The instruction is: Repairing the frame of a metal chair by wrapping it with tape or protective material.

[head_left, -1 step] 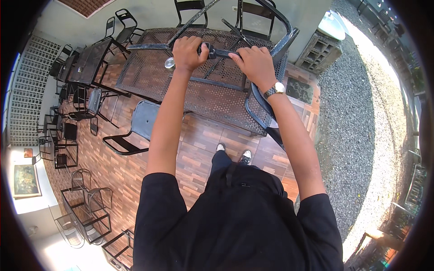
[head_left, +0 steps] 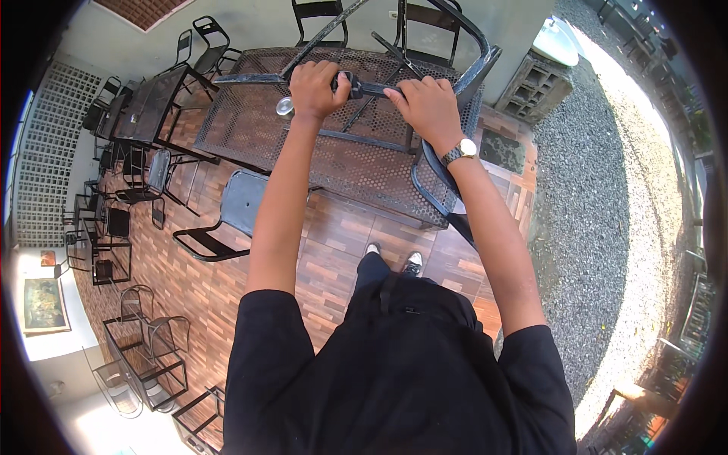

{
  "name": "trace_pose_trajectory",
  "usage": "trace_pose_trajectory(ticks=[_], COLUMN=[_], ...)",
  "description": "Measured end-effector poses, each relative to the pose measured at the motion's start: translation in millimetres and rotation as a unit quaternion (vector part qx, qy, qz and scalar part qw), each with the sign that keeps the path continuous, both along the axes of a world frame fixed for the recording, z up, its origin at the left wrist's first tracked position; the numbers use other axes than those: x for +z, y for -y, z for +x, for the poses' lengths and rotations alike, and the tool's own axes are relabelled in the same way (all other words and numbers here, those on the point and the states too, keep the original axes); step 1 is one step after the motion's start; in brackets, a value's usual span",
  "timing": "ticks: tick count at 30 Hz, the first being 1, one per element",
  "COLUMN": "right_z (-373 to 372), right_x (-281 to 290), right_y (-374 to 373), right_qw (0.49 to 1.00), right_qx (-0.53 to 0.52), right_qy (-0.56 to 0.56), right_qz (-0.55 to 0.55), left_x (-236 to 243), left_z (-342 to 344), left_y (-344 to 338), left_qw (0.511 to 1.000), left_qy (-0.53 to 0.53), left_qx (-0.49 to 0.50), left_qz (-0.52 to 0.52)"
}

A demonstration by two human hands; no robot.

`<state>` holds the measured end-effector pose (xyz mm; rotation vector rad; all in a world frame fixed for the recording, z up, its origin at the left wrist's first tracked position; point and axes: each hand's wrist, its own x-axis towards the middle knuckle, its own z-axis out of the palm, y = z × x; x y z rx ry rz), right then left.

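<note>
Left: a metal chair with a blue-grey seat [head_left: 244, 199] stands at the near edge of the perforated metal table [head_left: 236, 125]. On the tabletop, far left, I see a small silver tin [head_left: 285, 107], just beside the wrist.

Centre: the left hand [head_left: 314, 89] is wrapped over a dark bar of the metal frame [head_left: 373, 89], thumb on the near side, next to a black fitting I cannot identify. The frame sits over the far half of the table; I cannot tell whether it rests there or hangs clear.

Right of that: the right hand [head_left: 429, 108] curls round the same bar, thumb pointing left. A wristwatch [head_left: 460, 150] shows behind it.

My reading: the step in hand is a two-handed hold on the frame. The next move calls for even load on both hands and room for the long bars, with the tin near.

Frame: probably a chair, tipped over, bars spreading left and far, a curved tube at right. Dark paint, pale scuffs, looks worn and rigid.
</note>
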<state>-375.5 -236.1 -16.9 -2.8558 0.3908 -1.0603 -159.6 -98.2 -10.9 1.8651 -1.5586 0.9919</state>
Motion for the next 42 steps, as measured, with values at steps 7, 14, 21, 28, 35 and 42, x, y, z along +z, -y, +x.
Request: trace_pose_trajectory(ticks=[7,14,21,28,35,42], right_z=[-10,-16,-16,-19,-20,-15], right_x=[-9,-17,-18,-18,-17,-21], right_y=[-28,-39,-34,-27,-27,-27], right_qw=[0.996,0.994,0.995,0.994,0.995,0.992], right_qx=[-0.077,-0.107,-0.103,-0.100,-0.085,-0.097], right_qy=[0.037,0.019,0.017,0.048,0.050,0.079], right_qz=[0.009,0.004,0.002,-0.001,0.020,-0.007], left_x=[-3,-7,-12,-7,-1,0], left_z=[3,-3,-60,-37,9,16], left_y=[8,9,43,38,8,9], left_qw=[0.998,0.998,0.995,0.993,0.992,0.995], left_qy=[0.006,0.002,0.017,0.071,0.090,0.070], left_qx=[-0.016,-0.012,-0.035,-0.090,-0.085,-0.047], left_qz=[-0.065,-0.066,-0.088,-0.021,-0.031,-0.051])
